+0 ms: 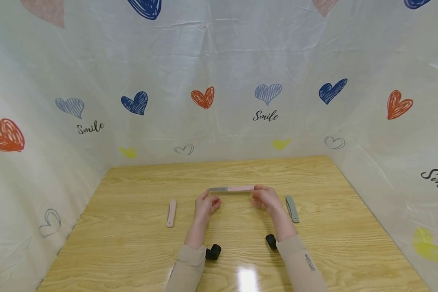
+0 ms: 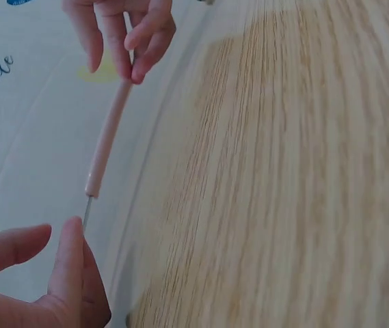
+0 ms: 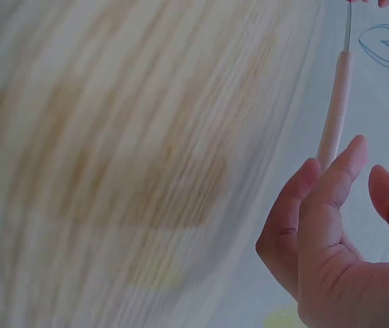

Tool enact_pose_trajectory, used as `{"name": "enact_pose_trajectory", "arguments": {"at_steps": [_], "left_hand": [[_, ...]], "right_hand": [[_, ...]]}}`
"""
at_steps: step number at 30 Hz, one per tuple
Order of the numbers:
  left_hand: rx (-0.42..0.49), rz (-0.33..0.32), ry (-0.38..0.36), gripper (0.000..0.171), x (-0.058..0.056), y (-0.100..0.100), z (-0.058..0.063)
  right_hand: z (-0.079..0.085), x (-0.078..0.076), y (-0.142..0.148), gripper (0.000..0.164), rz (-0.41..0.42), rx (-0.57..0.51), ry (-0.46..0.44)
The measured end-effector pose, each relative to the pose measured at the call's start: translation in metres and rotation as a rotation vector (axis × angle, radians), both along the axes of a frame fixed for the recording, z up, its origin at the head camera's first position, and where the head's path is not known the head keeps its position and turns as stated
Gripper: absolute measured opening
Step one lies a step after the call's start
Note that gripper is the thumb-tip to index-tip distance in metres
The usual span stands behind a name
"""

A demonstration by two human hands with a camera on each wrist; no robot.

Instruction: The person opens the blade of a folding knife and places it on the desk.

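An unfolded folding knife (image 1: 240, 188) with a pink handle and grey blade is held level above the table, between both hands. My left hand (image 1: 204, 206) pinches the blade near its tip; in the left wrist view the fingers (image 2: 72, 260) cover that end. At the handle's far end, my right hand (image 1: 266, 198) grips with its fingertips, as the left wrist view also shows. A pink folded knife (image 1: 171, 213) lies on the table left of my left hand. Just right of my right hand lies a grey-green folded knife (image 1: 293, 209).
The wooden table (image 1: 138, 251) reaches back to a white curtain (image 1: 233, 73) printed with hearts and "Smile", which also hangs at both sides. Black wrist cameras (image 1: 213, 252) sit at the two beige sleeves (image 1: 190, 263).
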State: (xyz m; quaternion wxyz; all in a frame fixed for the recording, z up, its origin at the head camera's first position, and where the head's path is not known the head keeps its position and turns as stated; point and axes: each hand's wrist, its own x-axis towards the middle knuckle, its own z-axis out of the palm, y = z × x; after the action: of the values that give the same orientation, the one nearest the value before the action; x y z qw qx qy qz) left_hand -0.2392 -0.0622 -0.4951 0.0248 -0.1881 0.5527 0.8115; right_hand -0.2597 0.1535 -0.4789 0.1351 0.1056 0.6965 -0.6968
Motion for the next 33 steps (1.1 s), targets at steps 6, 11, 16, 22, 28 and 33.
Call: {"name": "enact_pose_trajectory", "arguments": {"at_steps": [6,11,16,22,28,33], "left_hand": [[-0.035,-0.072,-0.014,0.072,-0.004,-0.004,-0.006],[-0.037,-0.089,-0.011,0.074,-0.006,-0.006,-0.007],[-0.078,-0.128,-0.020,0.076,-0.006,-0.007,-0.008],[-0.122,-0.154,-0.021,0.077,-0.007,-0.006,-0.007],[-0.136,-0.145,-0.029,0.077,-0.006,-0.004,-0.005],[-0.144,-0.145,-0.030,0.077,-0.007,-0.004,-0.006]], "right_hand": [[-0.004,-0.003,0.001,0.054,0.062,0.042,-0.068],[-0.005,-0.005,0.001,0.056,0.073,0.057,-0.087],[-0.007,-0.006,0.001,0.060,0.079,0.065,-0.101],[-0.009,-0.007,0.002,0.061,0.084,0.072,-0.103],[-0.013,-0.009,0.003,0.061,0.090,0.084,-0.109],[-0.014,-0.010,0.003,0.060,0.085,0.088,-0.104]]}}
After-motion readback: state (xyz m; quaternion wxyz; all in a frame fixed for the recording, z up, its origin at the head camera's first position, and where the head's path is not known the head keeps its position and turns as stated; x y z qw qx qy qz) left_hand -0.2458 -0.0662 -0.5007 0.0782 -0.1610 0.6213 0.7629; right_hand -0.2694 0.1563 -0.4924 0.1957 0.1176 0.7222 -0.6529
